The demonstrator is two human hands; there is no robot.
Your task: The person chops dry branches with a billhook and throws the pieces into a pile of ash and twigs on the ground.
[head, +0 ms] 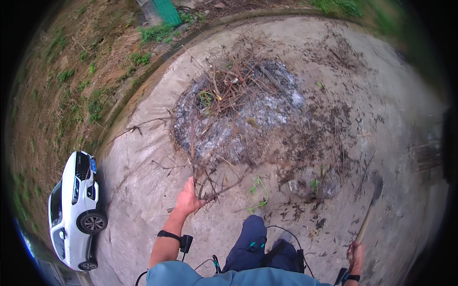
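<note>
In front of me a heap of dry twigs (229, 85) lies on a patch of grey ash (264, 111) on the concrete ground. My left hand (190, 200) is stretched forward over thin dry branches (211, 193) at the near edge of the ash; whether its fingers grip any of them cannot be told. Low at the right, my right hand (356, 249) is closed around the wooden handle of a long-handled tool (365, 220). The tool's dark head (376, 186) points away from me, right of the ash, and its exact kind is unclear.
A white car (75, 211) stands at the left. A concrete kerb (143, 75) borders a weedy earth slope (71, 78). Scattered dead leaves (329, 125) lie right of the ash, and a green vine (264, 193) lies before my feet. A blurred stack of sticks (427, 157) is at the far right.
</note>
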